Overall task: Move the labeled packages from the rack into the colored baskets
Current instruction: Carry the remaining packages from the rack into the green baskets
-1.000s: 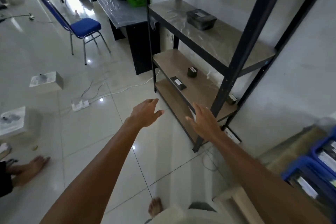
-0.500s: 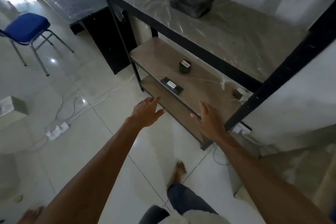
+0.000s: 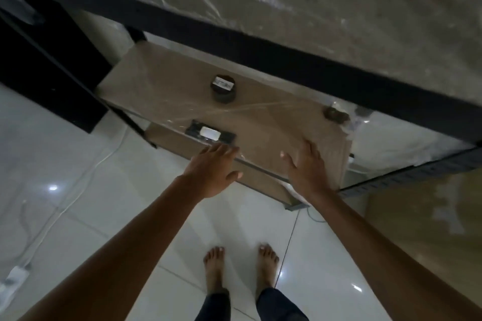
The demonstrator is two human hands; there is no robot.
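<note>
I look down at the black metal rack [image 3: 260,52] with its wooden shelves. On the lower shelf [image 3: 263,125] lies a flat black package [image 3: 210,133] with a white label, close to the front edge. Behind it stands a small round dark package [image 3: 223,88] with a white label on top. A third small dark package [image 3: 336,114] sits at the shelf's right end, partly under the upper rail. My left hand [image 3: 212,169] hovers with fingers straight just in front of the flat package. My right hand [image 3: 307,166] is spread over the shelf's right front. Both hands hold nothing. No baskets are in view.
The plastic-wrapped upper shelf [image 3: 339,0] overhangs the lower one. A black cabinet [image 3: 44,60] stands left of the rack. A white cable [image 3: 78,185] and power strip [image 3: 13,279] lie on the glossy tiled floor at left. My bare feet [image 3: 240,268] stand before the rack.
I have stepped closer to the rack and tilted my view down. Both hands have moved forward, from in front of the rack to the lower shelf's front edge, still empty.
</note>
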